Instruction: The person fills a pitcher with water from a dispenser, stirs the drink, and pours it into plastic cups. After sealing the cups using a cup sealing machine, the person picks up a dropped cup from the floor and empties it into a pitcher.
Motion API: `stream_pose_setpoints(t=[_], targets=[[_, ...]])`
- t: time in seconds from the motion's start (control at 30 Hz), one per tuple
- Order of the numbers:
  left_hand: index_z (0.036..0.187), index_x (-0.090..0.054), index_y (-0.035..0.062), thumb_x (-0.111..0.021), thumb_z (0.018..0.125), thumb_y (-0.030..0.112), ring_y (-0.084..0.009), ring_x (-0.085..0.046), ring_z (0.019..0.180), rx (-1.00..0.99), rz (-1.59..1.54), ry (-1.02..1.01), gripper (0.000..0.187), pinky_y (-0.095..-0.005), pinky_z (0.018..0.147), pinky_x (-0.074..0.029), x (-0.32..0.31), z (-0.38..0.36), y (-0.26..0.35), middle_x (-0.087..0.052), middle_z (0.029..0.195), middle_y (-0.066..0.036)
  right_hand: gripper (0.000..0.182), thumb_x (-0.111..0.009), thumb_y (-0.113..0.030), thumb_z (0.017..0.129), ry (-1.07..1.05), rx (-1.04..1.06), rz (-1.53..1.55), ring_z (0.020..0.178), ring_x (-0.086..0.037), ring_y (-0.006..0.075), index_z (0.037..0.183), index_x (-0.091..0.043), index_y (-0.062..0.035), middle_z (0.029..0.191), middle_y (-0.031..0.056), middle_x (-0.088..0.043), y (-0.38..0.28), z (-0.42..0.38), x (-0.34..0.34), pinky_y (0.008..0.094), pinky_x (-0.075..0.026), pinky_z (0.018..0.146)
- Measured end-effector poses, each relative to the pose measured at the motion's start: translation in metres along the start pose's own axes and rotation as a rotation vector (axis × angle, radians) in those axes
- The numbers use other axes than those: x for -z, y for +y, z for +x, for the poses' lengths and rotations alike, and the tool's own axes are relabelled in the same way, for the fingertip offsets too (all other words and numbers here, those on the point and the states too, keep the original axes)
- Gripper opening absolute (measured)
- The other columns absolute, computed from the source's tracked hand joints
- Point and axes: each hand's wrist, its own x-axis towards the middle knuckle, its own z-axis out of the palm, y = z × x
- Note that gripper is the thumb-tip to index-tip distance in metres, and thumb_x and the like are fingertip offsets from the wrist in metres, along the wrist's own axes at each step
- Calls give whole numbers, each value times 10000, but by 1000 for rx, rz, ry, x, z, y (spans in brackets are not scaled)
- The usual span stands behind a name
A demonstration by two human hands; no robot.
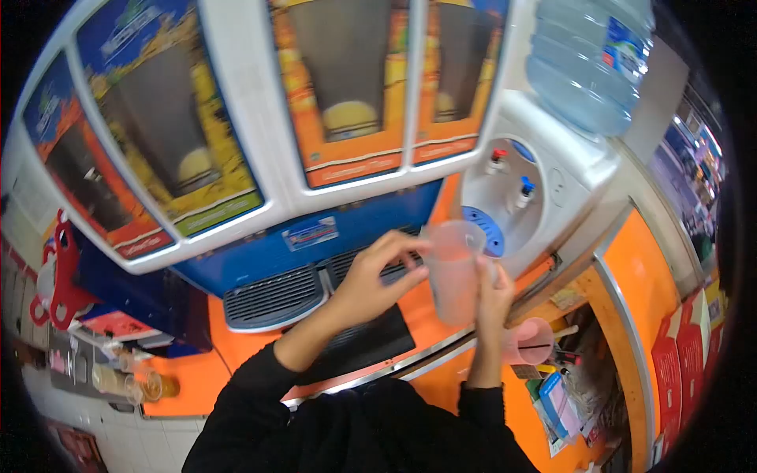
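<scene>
A tall translucent plastic jug (455, 285) is held up in front of me, slightly tilted. My right hand (494, 299) is closed around its handle side. On the other side, my left hand (372, 274) has its thumb and fingers apart, with the fingertips close to the jug's upper wall; whether they touch it is hard to see. Below and behind the left hand are the grey slatted drip trays (276, 298) of the drink machine, and a black mat (367, 345) lies on the orange counter.
A drink machine (284, 169) with picture panels stands ahead. To its right is a water dispenser (564, 162) topped by a large bottle (591, 63). A pink cup (530, 340) and assorted papers (561, 406) sit at lower right. Several cups (143, 386) stand at left.
</scene>
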Motion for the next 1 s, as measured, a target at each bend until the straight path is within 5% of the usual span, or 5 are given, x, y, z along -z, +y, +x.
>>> stream_pose_setpoints(t=[0.23,0.37,0.53,0.73,1.0], targets=[[1223,-645,40,-654,944,148,-177,-628,1065,542,-285,-295,300,-331,940,-495,110,-232,9,-658,1195,-78,295,-690,-255,924,-337,-20,-90,559,-326,10,711,-520,-141,633,-99,-377,-48,-45,-32,203,-227,491],[1276,-634,65,-489,1031,339,-254,-582,1203,927,-127,-400,395,-355,1050,-417,104,-381,4,-637,1286,-138,291,-720,-288,884,-614,-28,-24,528,-322,3,723,-537,-129,628,-90,-421,-51,-56,-80,192,-207,474],[1474,-395,26,-251,1057,277,-322,-281,1457,1237,34,-769,509,-420,1201,-221,57,-545,-16,-305,1581,-148,400,-727,-322,878,-1097,153,-14,523,-308,19,678,-440,-127,623,-83,-370,-66,-138,-202,215,-199,483],[1480,-370,1,-250,1048,256,-325,-237,1477,1205,-118,-517,516,-413,1213,-201,57,-668,-18,-269,1597,-149,346,-767,-202,837,-1354,284,-66,558,-336,21,654,-509,-64,614,-75,-407,-121,-284,-319,235,-224,482],[1374,-570,187,-394,1004,483,-341,-544,1254,1508,42,-281,506,-441,1073,-395,205,-722,64,-594,1360,-122,363,-763,-307,811,-1370,734,-357,476,-597,250,663,-565,-41,539,114,-567,-136,-443,-416,350,-436,469]])
